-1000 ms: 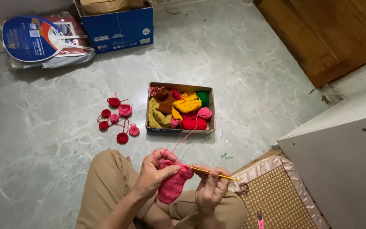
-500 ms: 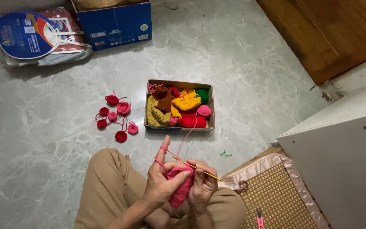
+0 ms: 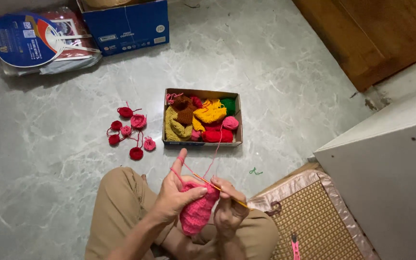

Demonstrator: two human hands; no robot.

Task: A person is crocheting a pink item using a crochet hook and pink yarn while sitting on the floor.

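You were sitting cross-legged on the grey marble floor point(image 3: 290, 62), with a woven mat point(image 3: 309, 226) just beside your right knee and a blue cardboard box point(image 3: 126, 24) well off at the top. An open shallow box point(image 3: 202, 142) full of yarn pieces sat in front of you, small red and pink crocheted rounds point(image 3: 131, 130) scattered to its left. Your left hand point(image 3: 175, 195) was closed around the pink crochet piece point(image 3: 197, 212) over your lap, index finger up with the pink yarn strand point(image 3: 215, 149) looped over it. Your right hand point(image 3: 228, 212) gripped the crochet hook point(image 3: 220, 188), tip in the work.
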